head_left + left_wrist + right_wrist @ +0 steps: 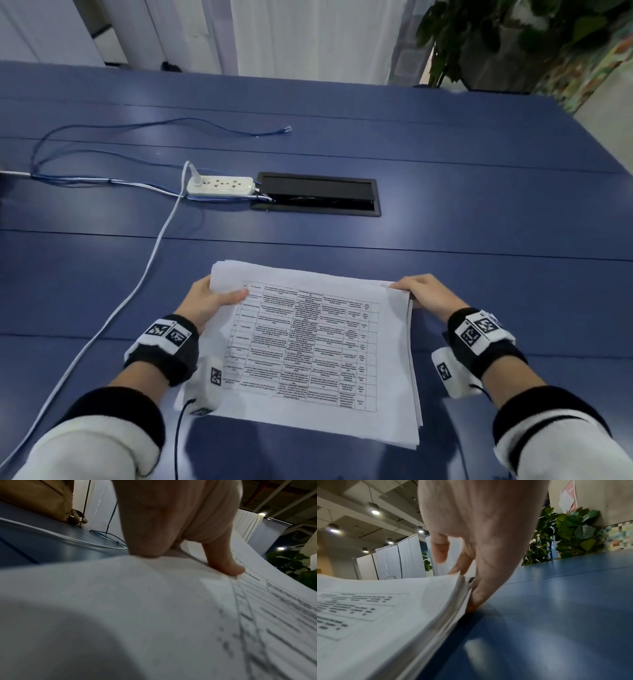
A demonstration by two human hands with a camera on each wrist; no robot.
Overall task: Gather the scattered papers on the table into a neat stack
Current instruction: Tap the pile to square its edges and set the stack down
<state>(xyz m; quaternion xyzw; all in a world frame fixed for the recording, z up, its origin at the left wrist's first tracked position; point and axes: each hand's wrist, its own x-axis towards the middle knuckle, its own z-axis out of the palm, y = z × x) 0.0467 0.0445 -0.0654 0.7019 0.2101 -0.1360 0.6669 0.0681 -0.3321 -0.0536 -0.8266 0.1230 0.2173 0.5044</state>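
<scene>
Blue and wide, the surface (445, 192) carries a white power strip (221, 186), a loose blue network cable (144, 125) and a black cable hatch (317, 193) out past the work, with white partitions and a leafy plant (507, 37) behind. Close to me the papers (308, 342) lie in one pile, a printed table face up on top — I see no stray sheets anywhere else in the head view, so I judge the gathering done and only the squaring-up left. The edges are not flush yet: along the right side and the near right corner the sheets fan out in steps, and the far left corner lifts and curls. My left hand (209, 301) grasps that far left corner, thumb on top of the page and fingers curled underneath. My right hand (424, 293) is at the far right corner; whether it is pinching or just pressing I cannot tell from above. The right wrist view settles it — the hand (479, 540) is grasping the edge of the pile, with the layered sheet edges plainly staggered. The left wrist view adds the thumb (226, 562) pressing the bowed top sheet, plus a tan bag (37, 497) off to the side that the head camera does not show.
</scene>
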